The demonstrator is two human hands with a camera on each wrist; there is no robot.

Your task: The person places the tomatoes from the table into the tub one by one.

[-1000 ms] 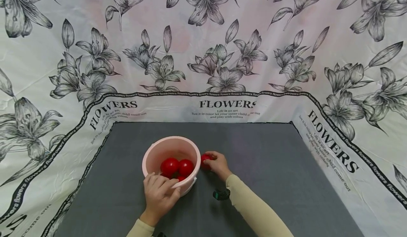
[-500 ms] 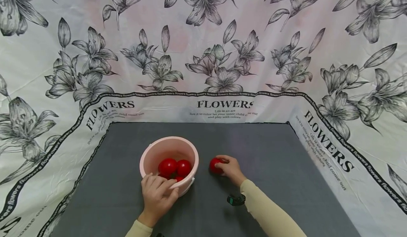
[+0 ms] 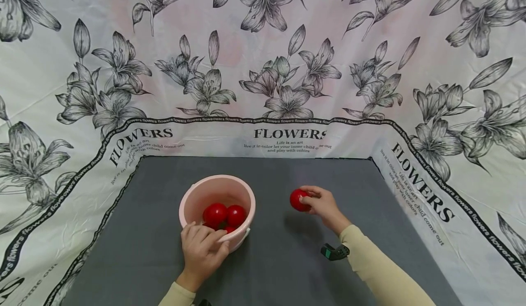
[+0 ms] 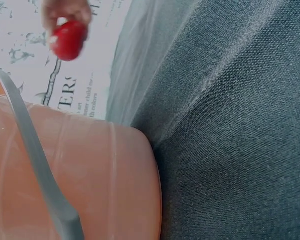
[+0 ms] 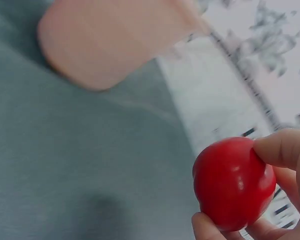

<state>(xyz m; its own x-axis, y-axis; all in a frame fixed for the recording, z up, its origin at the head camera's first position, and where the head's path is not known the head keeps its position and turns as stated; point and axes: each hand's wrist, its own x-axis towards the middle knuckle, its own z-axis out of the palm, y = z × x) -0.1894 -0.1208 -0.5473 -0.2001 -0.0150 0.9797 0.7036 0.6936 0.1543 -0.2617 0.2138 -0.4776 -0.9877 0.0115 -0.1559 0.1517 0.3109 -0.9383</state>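
A pink bucket stands on the dark grey table, tilted slightly toward me in the head view. Inside it lie several red tomatoes, the lower ones partly covered by my fingers and the rim. My left hand grips the bucket's near rim, fingers over the edge and thumb outside. To the right of the bucket, my right hand holds another tomato above the table, its shadow falling below. The right wrist view shows this smooth, shiny tomato pinched between thumb and fingers.
A grey cloth covers the table. White floral sheeting rises along the back and both sides. The bucket's pale handle hangs down its outer side in the left wrist view. A dark band sits at my right wrist.
My right hand has moved right, away from the bucket, and raised the tomato off the table. My left hand stays on the bucket's rim; the view has shifted slightly.
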